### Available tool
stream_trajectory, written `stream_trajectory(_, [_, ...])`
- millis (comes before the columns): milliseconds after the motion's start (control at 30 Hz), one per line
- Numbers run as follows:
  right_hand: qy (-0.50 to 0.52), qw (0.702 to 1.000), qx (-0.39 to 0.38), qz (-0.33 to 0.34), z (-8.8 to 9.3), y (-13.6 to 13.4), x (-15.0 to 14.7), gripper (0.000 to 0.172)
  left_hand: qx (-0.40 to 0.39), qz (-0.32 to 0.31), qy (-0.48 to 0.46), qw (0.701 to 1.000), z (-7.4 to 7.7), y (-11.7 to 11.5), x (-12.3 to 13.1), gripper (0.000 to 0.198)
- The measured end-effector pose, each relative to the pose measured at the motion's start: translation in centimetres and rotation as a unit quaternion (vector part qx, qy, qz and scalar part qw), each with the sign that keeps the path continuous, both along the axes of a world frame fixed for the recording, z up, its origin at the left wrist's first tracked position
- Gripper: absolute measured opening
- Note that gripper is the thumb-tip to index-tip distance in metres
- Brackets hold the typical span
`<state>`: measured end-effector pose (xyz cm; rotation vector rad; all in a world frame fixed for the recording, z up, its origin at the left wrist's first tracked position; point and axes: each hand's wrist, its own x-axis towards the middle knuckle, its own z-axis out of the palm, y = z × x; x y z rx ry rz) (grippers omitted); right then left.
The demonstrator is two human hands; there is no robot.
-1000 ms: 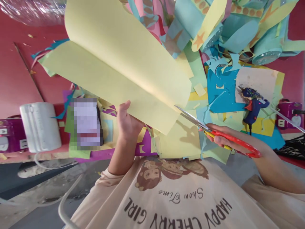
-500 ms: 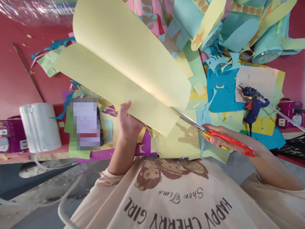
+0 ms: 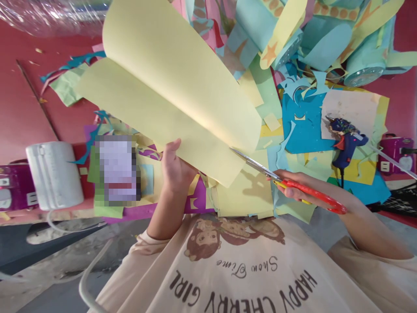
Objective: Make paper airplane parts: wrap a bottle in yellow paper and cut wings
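Note:
A large sheet of pale yellow paper (image 3: 153, 91) is held up over the table, its far side curled over in a long roll. My left hand (image 3: 177, 167) is closed on the sheet's near edge, thumb on top and the other fingers hidden beneath. In my right hand (image 3: 295, 184) is a pair of scissors (image 3: 314, 195) with red and yellow handles. Their blades point up and left, with the tips on the sheet by the curl's lower edge. Below the blades lies another pale yellow piece of paper (image 3: 244, 195), with a shadow across it.
A blue glue gun (image 3: 345, 148) rests on white and yellow paper at right. A pixelated phone-like object (image 3: 117, 169) and a white case (image 3: 54, 174) are at left. Paper-covered cylinders (image 3: 368, 65) stand at the back right. Coloured scraps cover much of the red table (image 3: 19, 108).
The scissors have shifted very slightly left, with their blades looking a little closer together. The paper and my left hand are almost where they were.

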<state>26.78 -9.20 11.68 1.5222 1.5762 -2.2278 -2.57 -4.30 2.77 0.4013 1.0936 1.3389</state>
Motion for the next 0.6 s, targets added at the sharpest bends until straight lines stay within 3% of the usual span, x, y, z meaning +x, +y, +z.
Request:
stream_trajectory(267, [-0.002,1.0,-0.001,-0.024,-0.5,-0.4,-0.1,0.05,-0.005,-0.006,-0.003,1.0,-0.1,0.0,-0.1,0.023])
stream_trajectory(500, [-0.002,0.996,0.043,-0.075,0.5,-1.0,-0.7,0.058,-0.011,-0.003,0.004,1.0,0.0,0.0,0.1,0.025])
stream_trajectory(600, [0.001,0.998,0.041,-0.042,0.4,-1.0,-0.5,0.055,-0.01,-0.004,0.005,1.0,0.0,0.0,0.0,0.026])
